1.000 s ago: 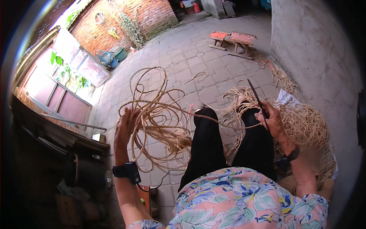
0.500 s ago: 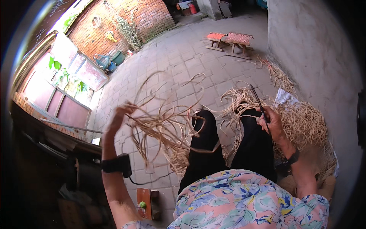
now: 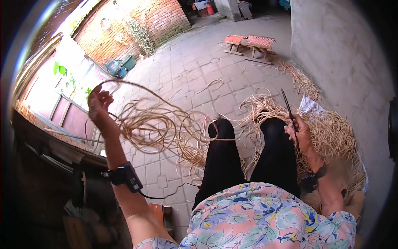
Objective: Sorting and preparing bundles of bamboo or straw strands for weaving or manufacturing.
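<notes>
My left hand [image 3: 99, 106] is raised out to the left and grips a bundle of long tan rattan strands [image 3: 153, 120] that loop and trail down toward my left knee. My right hand [image 3: 299, 132] rests by my right knee and holds a thin dark pointed tool [image 3: 289, 111] that sticks up and away from me. My legs in black trousers [image 3: 248, 157] stretch forward between the two hands. A black band with a cable sits on my left wrist [image 3: 124, 176].
A big heap of loose tan strands [image 3: 331, 137] lies on the paving at my right, against a grey wall [image 3: 336, 45]. Two low woven stools [image 3: 251, 43] stand farther ahead. A brick wall [image 3: 141, 20] and a dark bench at my left [image 3: 58, 157] bound the yard.
My left hand has swung up and out to the left, pulling the strands from a round coil into long stretched loops. The right hand with the tool has hardly moved.
</notes>
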Available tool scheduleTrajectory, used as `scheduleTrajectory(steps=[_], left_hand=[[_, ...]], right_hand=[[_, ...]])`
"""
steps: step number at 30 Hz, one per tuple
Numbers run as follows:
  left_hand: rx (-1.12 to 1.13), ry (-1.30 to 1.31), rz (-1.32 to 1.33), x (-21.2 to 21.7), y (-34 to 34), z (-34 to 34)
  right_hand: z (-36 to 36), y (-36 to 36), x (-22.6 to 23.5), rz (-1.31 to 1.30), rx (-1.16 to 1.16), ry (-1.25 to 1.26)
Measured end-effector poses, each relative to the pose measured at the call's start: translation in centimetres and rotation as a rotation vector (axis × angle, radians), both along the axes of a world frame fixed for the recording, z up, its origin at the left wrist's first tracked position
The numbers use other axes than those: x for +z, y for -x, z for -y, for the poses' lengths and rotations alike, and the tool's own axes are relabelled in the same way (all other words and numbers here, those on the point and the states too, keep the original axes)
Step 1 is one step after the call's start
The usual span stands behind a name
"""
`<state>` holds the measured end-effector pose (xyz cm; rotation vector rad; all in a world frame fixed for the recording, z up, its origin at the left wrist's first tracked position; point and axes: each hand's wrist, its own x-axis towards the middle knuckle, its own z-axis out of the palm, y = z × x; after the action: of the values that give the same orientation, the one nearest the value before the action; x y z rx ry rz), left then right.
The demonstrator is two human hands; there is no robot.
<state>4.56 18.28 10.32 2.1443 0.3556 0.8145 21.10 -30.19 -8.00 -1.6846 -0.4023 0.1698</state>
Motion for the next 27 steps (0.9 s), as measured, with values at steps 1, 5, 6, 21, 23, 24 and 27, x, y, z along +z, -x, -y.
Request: scheduleTrajectory(steps=[1, 5, 6, 21, 23, 24, 27], left_hand=[[-0.048, -0.014, -0.118, -0.2, 0.0, 1.4], [-0.151, -0.06, -0.254, 1.9, -0.8, 4.1], [-0.088, -0.061, -0.062, 3.4, -0.3, 4.7], [-0.464, -0.421, -0.265, -0.9, -3.7, 17.5], [-0.474, -0.339, -0.304, -2.0, -3.9, 16.2], [-0.472, -0.26, -0.339, -2.6, -3.7, 15.3], [-0.392, -0.349, -0.61, -8.6, -2.7, 10.0]], right_hand=[[-0.4, -0.1, -0.3, 0.022, 0.003, -0.035], [-1.5, 0.0, 0.8, 0.146, 0.052, 0.067], [-1.7, 0.2, 0.9, 0.139, 0.053, 0.068], [-12.9, 2.9, 8.7, 0.293, 0.469, -0.14], [-11.9, 2.0, 8.5, 0.238, 0.381, -0.191], [-11.3, 1.5, 8.8, 0.189, 0.303, -0.245], [-9.3, 0.9, 11.5, 0.265, 0.254, -0.246]])
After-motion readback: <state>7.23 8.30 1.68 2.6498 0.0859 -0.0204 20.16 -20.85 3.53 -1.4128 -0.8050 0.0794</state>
